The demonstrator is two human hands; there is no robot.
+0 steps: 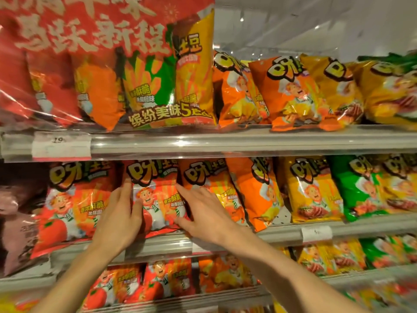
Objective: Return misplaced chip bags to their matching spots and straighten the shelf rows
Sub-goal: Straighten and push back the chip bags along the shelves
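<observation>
The left hand (117,213) and right hand (203,210), fingers spread flat, press either side of a glossy red tomato-print chip bag (155,195) without gripping it. The bag stands upright on the grey metal middle shelf (282,233), between a matching red bag (70,204) and an orange bag (216,188)

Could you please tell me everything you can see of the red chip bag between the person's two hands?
The red chip bag is glossy, crinkled foil printed with a cartoon chef, yellow lettering and a tomato. It stands upright, front outward, on the middle shelf, between another red bag and an orange one. The left hand lies flat against its left edge; the right hand presses its right edge.
</observation>
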